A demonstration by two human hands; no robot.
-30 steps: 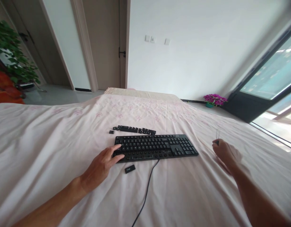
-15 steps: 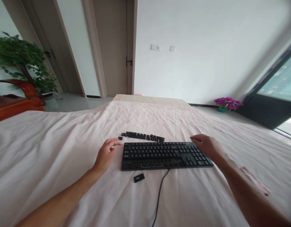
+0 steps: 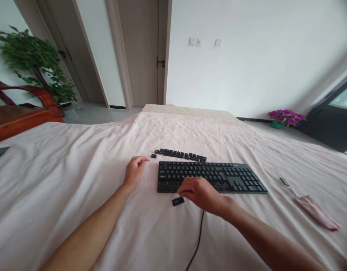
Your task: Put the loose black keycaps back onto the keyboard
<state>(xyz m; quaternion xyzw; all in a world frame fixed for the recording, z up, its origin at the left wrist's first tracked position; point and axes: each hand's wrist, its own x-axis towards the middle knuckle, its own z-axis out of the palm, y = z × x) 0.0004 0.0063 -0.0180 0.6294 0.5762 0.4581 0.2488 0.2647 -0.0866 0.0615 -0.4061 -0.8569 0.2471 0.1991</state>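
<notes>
A black keyboard lies on the pink-white cloth. Its front row lacks keycaps in places. My right hand hovers over its front edge, fingers bent together and pointing down. Its fingertips are right by a loose wide black keycap lying in front of the keyboard; whether they touch it, or hold anything, I cannot make out. My left hand rests on the cloth left of the keyboard, loosely curled with the index finger extended, nothing visible in it. Nearby is a small loose keycap.
More loose keycaps lie in a row behind the keyboard. Its cable runs toward me. On the right lie a thin tool with a dark part and a folded pink cloth. A wooden chair stands at the left.
My right hand has moved from the keyboard's back right corner to the loose wide keycap in front. My left hand stays beside the keyboard. The view has shifted, showing more on the right of the cloth.
</notes>
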